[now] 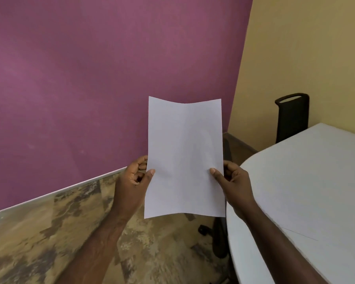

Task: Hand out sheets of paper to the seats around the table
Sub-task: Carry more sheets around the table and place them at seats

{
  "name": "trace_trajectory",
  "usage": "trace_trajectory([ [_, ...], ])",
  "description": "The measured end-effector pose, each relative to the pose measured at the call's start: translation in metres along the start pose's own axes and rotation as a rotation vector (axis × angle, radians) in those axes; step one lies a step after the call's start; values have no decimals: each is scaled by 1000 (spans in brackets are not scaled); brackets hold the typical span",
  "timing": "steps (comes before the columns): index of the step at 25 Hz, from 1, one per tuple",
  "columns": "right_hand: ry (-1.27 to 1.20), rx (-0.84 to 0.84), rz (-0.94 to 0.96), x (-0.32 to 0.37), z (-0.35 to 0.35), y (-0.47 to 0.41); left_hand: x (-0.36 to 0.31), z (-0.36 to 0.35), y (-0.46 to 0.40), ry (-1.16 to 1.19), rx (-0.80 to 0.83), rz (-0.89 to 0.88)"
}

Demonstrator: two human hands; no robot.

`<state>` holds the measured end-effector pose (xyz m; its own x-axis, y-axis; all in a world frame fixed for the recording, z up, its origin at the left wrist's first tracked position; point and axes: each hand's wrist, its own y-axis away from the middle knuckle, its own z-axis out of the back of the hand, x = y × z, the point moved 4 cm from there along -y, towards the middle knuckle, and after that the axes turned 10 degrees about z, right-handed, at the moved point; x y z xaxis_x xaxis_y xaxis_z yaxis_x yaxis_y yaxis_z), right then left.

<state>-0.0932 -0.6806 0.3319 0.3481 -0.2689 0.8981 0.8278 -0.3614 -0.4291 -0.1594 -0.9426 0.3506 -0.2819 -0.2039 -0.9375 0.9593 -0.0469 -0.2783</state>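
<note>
A blank white sheet of paper (184, 156) is held up in the air in front of me, long side upright and slightly bowed. My left hand (132, 181) pinches its left edge with the thumb on the front. My right hand (234, 181) pinches the right edge the same way. Whether it is one sheet or several stacked I cannot tell. The white table (307, 191) with a rounded end lies to the right of the sheet, and my right forearm crosses above its edge.
A black chair back (292, 117) stands behind the table's far side against the yellow wall. Another chair's dark base and caster (205, 229) show under the table's left edge. A purple wall is close ahead; patterned floor spreads to the left.
</note>
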Motion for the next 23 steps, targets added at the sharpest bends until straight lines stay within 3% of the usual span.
trace_trajectory([
  [5,42,-23,48,-4,-76,-38,22,46,-66,2,18,-24],
  [10,57,-58,37,-40,-118,-103,59,44,-153,38,42,-10],
  [23,184,-291,-18,-163,-113,-338,125,-101,-434,119,280,27],
])
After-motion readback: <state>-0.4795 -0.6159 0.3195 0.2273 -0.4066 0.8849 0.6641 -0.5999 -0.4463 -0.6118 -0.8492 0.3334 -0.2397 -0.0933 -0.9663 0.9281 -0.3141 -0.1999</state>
